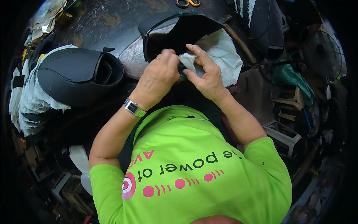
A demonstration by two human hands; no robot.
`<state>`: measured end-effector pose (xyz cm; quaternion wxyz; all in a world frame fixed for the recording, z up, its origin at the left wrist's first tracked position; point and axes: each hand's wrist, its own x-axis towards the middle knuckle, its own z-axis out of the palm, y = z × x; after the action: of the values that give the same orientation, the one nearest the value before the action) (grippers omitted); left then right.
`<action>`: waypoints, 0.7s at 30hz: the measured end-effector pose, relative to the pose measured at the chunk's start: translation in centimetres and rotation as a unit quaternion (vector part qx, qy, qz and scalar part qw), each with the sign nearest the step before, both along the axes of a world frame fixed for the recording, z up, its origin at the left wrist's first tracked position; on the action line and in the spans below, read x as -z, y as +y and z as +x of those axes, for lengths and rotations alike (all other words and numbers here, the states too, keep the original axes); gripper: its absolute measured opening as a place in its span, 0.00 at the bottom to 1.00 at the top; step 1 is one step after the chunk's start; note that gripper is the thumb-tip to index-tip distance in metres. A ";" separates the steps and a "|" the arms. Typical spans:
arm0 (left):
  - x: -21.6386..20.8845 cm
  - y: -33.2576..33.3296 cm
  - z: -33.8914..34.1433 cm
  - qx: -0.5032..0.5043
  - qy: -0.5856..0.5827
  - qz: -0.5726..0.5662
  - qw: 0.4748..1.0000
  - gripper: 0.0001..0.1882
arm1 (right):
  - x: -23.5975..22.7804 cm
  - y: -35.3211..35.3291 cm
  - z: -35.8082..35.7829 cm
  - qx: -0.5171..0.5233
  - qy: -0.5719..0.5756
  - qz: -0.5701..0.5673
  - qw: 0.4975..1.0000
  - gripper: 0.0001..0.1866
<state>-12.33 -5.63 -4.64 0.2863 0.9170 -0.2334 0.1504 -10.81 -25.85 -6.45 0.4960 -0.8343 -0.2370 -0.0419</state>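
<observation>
A black shoe upper point(199, 27) lies in front of me at the table's near edge, its opening facing me. White lining cloth point(227, 56) spreads out from its right side. My left hand point(158, 72) is closed at the upper's near edge; its fingertips are bunched and hide whatever they grip. Beside it, my right hand point(209, 74) holds a folded flap of the white cloth, with thumb and forefinger curved around it. Under the upper's left side shows a worn grey rounded form point(132, 59), touching the table.
Stacked black uppers with white cloth point(71, 76) lie to the left. A wooden-handled hammer point(240, 43) rests right of the work, and orange-handled scissors point(188, 3) at the far edge. Another black upper point(266, 31) is at far right. Plastic stools point(281, 138) and a fan point(324, 54) stand beyond.
</observation>
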 end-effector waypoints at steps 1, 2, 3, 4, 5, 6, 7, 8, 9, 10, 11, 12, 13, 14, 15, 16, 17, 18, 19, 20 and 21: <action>0.1 0.0 0.2 -0.025 0.022 -0.058 0.998 0.12 | -0.1 -0.1 0.0 0.000 0.004 -0.004 1.000 0.38; 0.1 0.1 0.4 -0.059 0.032 -0.094 0.993 0.09 | -0.1 -0.2 0.0 0.000 0.010 -0.008 1.000 0.38; 0.1 0.0 0.4 -0.061 0.039 -0.093 0.993 0.09 | -0.2 -0.2 0.0 0.000 0.010 -0.004 1.000 0.38; 0.1 0.0 0.3 -0.074 0.047 -0.095 0.992 0.09 | -0.1 -0.2 0.0 -0.004 0.019 0.003 1.000 0.38; 0.2 -0.1 0.2 -0.088 0.055 -0.097 0.990 0.09 | -0.1 -0.2 0.0 -0.007 0.021 0.018 1.000 0.38; 0.1 -0.1 0.0 -0.066 0.075 -0.078 0.992 0.12 | 0.0 -0.1 0.0 -0.010 0.022 0.032 0.999 0.37; 0.2 -0.2 -0.2 -0.051 0.038 -0.064 0.996 0.14 | 0.1 -0.1 0.0 -0.010 0.022 0.039 0.999 0.37; 0.2 -0.2 -0.2 -0.035 0.003 -0.048 0.998 0.15 | 0.2 0.0 0.1 -0.010 0.020 0.047 0.999 0.37; 0.3 -0.2 -0.4 -0.020 -0.029 -0.031 0.999 0.17 | 0.3 0.1 0.1 -0.012 0.022 0.055 0.998 0.37; 0.3 -0.2 -0.3 -0.028 -0.034 -0.029 0.999 0.19 | 0.4 0.2 0.1 -0.006 0.022 0.064 0.998 0.37; 0.4 -0.2 -0.2 -0.023 -0.040 -0.017 0.999 0.18 | 0.5 0.2 0.1 0.000 0.022 0.074 0.997 0.37; 0.5 -0.1 0.0 -0.018 -0.051 -0.007 0.999 0.17 | 0.5 0.3 0.1 0.008 0.021 0.078 0.997 0.36; 0.6 -0.1 0.2 -0.012 -0.061 0.001 0.998 0.16 | 0.5 0.3 0.1 0.009 0.024 0.085 0.996 0.36; 0.7 -0.1 0.3 -0.006 -0.073 0.004 0.997 0.12 | 0.5 0.3 0.1 0.012 0.025 0.086 0.996 0.37; 0.8 0.0 0.5 -0.016 -0.067 -0.008 0.998 0.11 | 0.5 0.3 0.2 0.015 0.026 0.086 0.996 0.37; 0.9 0.0 0.6 -0.025 -0.056 -0.019 0.998 0.10 | 0.5 0.3 0.2 0.016 0.018 0.082 0.996 0.37; 1.0 0.0 0.7 -0.035 -0.044 -0.031 0.998 0.10 | 0.4 0.2 0.2 0.017 0.010 0.077 0.997 0.38; 1.0 -0.1 0.7 -0.065 -0.030 -0.051 0.996 0.08 | 0.3 0.2 0.2 0.019 0.002 0.073 0.997 0.38; 1.0 -0.2 0.7 -0.078 -0.020 -0.060 0.995 0.08 | 0.2 0.2 0.2 0.021 0.011 0.065 0.998 0.38; 1.0 -0.3 0.7 -0.092 -0.012 -0.070 0.993 0.09 | 0.0 0.1 0.1 0.023 0.020 0.057 0.998 0.38; 0.9 -0.4 0.8 -0.107 -0.003 -0.079 0.991 0.09 | -0.1 0.0 0.2 0.025 0.028 0.049 0.998 0.39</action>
<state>-11.54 -6.03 -5.52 0.3397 0.9106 -0.1223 0.2011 -10.64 -25.82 -6.37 0.5417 -0.8155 -0.1993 -0.0424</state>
